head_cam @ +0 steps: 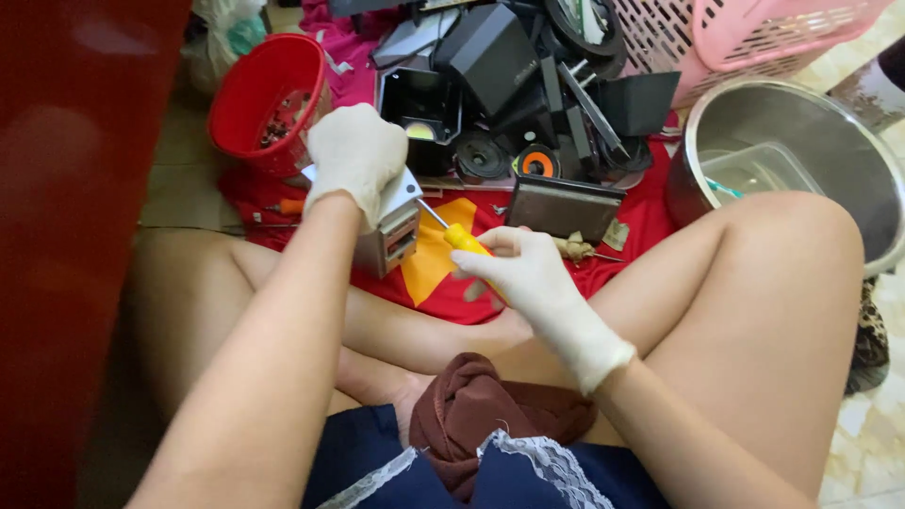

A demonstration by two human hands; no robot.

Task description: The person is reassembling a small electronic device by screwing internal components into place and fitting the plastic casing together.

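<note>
Nearest the camera: dark navy garment with white lace trim (528, 462), a bunched maroon cloth (481, 405) on it, between crossed bare legs.
Landmark: red cloth with a yellow shape (443, 264), spread on the floor ahead of the legs.
Left hand (353, 155): white-gloved, clenched over the top of a small grey metal box-shaped part (391, 231), held above the near left of the red cloth.
Right hand (528, 278): white-gloved, grasping a yellow-handled screwdriver (462, 238); thin shaft angled up-left to the metal part, tip seemingly touching its side, exact contact point hard to tell.
Risk, slip: likely if the tip rides out of its seat; shaft aimed towards the left-hand glove, bare legs just below.
Risk, lost pieces: loose screws liable to drop onto the cloth or into the lap; part held in the air, nothing under it to catch them.
Red round plastic basket (269, 99): beyond the cloth's far left; small dark bits inside, kind unclear.
Large steel bowl (801, 151): right of the cloth; clear plastic tub (759, 170) inside, contents unclear.
Pink slatted plastic basket (754, 38): beyond the cloth's far right, contents hidden.
Pile of black plastic casings and speaker parts (509, 94): on the far side of the cloth.
</note>
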